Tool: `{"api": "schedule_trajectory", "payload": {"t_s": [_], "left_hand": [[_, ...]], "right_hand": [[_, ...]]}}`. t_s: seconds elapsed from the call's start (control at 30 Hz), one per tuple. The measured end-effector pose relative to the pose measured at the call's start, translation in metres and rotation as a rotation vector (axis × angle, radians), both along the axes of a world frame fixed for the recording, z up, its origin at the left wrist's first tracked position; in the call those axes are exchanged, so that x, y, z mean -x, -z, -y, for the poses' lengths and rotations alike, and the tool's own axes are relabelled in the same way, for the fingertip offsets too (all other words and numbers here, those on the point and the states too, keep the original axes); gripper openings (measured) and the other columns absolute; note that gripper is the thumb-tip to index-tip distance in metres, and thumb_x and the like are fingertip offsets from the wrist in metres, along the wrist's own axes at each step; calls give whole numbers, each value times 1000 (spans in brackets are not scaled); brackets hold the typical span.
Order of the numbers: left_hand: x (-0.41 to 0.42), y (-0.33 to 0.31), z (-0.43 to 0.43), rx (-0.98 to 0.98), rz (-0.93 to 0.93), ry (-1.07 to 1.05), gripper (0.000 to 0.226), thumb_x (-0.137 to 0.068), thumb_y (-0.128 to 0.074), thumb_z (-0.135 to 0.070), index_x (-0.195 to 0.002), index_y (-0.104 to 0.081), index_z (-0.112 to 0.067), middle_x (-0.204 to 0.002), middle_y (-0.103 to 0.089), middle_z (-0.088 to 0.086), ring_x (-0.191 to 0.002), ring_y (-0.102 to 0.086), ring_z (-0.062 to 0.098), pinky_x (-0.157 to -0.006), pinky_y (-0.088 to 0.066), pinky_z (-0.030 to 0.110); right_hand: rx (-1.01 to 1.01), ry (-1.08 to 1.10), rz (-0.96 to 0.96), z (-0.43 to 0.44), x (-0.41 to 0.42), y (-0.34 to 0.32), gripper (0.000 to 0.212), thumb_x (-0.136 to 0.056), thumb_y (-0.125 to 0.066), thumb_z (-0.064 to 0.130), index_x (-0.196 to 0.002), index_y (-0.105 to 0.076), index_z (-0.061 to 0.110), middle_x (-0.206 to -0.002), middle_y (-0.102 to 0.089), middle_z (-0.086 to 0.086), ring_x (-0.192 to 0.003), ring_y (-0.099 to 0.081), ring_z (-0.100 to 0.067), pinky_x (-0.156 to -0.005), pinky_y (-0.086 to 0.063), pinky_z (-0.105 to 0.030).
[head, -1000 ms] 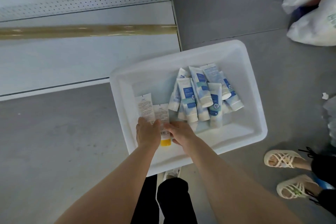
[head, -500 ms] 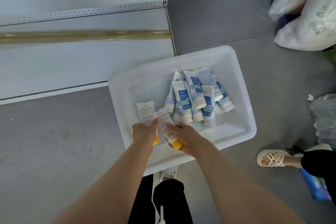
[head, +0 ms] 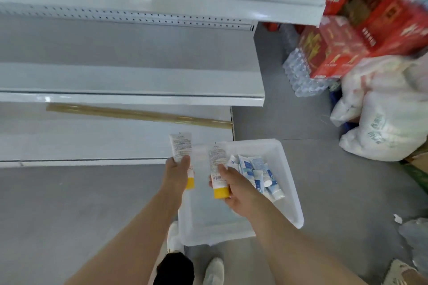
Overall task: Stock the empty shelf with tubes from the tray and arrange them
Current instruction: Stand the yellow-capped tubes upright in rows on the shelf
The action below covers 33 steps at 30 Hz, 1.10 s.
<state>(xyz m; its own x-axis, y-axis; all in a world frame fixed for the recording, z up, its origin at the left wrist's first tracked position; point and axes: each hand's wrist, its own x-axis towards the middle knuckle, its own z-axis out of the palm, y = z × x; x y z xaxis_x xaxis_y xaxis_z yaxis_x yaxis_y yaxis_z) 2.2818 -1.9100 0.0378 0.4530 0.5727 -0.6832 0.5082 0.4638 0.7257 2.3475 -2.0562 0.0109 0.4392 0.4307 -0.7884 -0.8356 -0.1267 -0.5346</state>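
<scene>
Mid-frame, the left hand (head: 177, 172) is gripping one yellow-capped tube (head: 181, 147), the right hand (head: 236, 188) a second tube (head: 217, 168), both now lifting out of the tray (head: 254, 143) toward the empty shelf (head: 104, 141) at left.

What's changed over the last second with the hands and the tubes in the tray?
Each hand took hold of a yellow-capped tube lying in the tray and lifted it up towards the shelf: the left hand now grips the left tube, the right hand the right tube. The blue tubes stayed piled in the tray.
</scene>
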Motion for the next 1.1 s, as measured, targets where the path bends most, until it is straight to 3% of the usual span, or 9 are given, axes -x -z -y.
{"api": "schedule_trajectory", "payload": {"t_s": [0.07,0.13,0.3,0.47,0.63,0.83,0.97,1.1], "left_hand": [[8,-35,-12,-33,69,-17,27,-96,-56,-23,-119,-56,-8,-105,-68,9,-94,-65,27,-85,-52,42],[16,-67,-23,-70,147,-44,29,-94,-61,-22,-120,-57,-10,-110,-68,8,-99,-66,27,-92,-53,45],[24,-139,-60,-145,328,-113,30,-89,-68,-17,-116,-58,-9,-110,-67,13,-97,-67,31,-83,-56,45],[38,-202,-119,-232,492,-145,42,-86,-71,-15,-124,-54,-8,-112,-67,11,-100,-66,28,-91,-53,48],[63,-254,-191,-279,598,-118,36,-85,-72,-13,-116,-58,-3,-109,-68,17,-95,-66,29,-83,-54,43],[94,-306,-290,-360,672,-106,36,-81,-75,-7,-112,-59,-3,-107,-67,17,-96,-66,32,-89,-54,49],[119,-324,-347,-410,682,-85,32,-80,-75,-5,-107,-58,-6,-104,-67,15,-90,-66,29,-86,-54,44],[140,-335,-398,-485,699,-65,29,-80,-76,-6,-102,-59,-12,-98,-68,5,-80,-67,13,-66,-51,23]], "right_hand": [[-14,-65,93,-16,-1,-33,30,-95,-62,33,-122,-59,23,-111,-73,-3,-96,-69,-20,-79,-54,-32],[-63,-100,157,-31,-3,-65,32,-95,-63,31,-125,-58,22,-116,-71,-3,-104,-67,-22,-87,-52,-37],[-167,-166,317,-69,-7,-142,25,-95,-62,30,-119,-63,24,-118,-71,-1,-117,-63,-23,-94,-51,-36],[-250,-190,543,-119,-5,-211,29,-93,-64,32,-120,-65,22,-114,-73,1,-102,-69,-15,-83,-54,-31],[-300,-173,681,-184,15,-264,32,-93,-65,27,-124,-63,18,-116,-72,-2,-107,-68,-21,-96,-53,-39],[-321,-85,817,-277,42,-319,27,-91,-68,20,-117,-64,15,-112,-73,-7,-102,-70,-25,-90,-57,-41],[-308,-54,890,-333,61,-337,27,-91,-69,20,-117,-63,19,-109,-74,-3,-99,-71,-21,-89,-57,-40],[-289,-18,953,-375,73,-347,28,-89,-71,22,-116,-63,22,-105,-75,3,-93,-72,-14,-74,-58,-28]]}}
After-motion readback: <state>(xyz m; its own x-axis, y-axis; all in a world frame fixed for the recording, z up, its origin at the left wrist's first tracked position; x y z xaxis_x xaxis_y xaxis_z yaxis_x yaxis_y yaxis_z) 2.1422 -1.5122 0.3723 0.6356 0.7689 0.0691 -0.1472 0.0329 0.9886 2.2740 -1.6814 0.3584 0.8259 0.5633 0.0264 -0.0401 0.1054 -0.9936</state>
